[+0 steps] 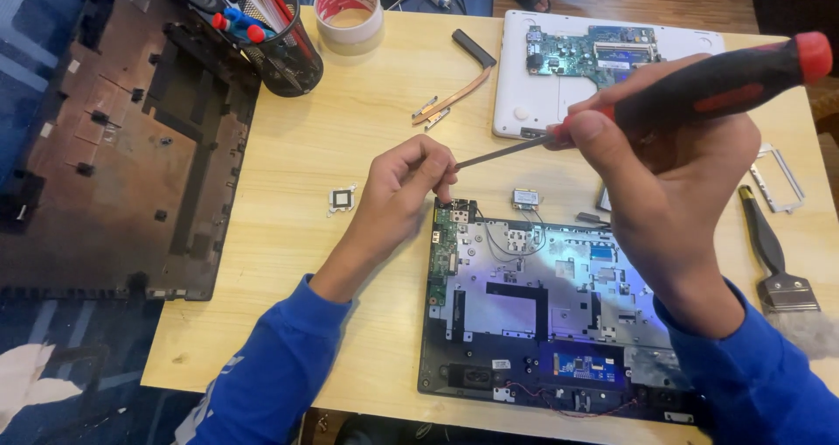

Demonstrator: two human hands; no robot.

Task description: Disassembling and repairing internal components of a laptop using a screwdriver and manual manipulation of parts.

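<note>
Labels, three noted; no packages, signs or lit screens.

1. Small white rectangular sticker [500,364] on the dark opened laptop base [454,371], near its front edge, left of centre.
2. Pale label [526,197] covering the top of a little square card that lies on the wooden table [306,156] just beyond the base's far edge.
3. White rectangular label [616,63] on the green circuit board [577,47], which rests in the white laptop shell [516,78] at the table's far side.
</note>
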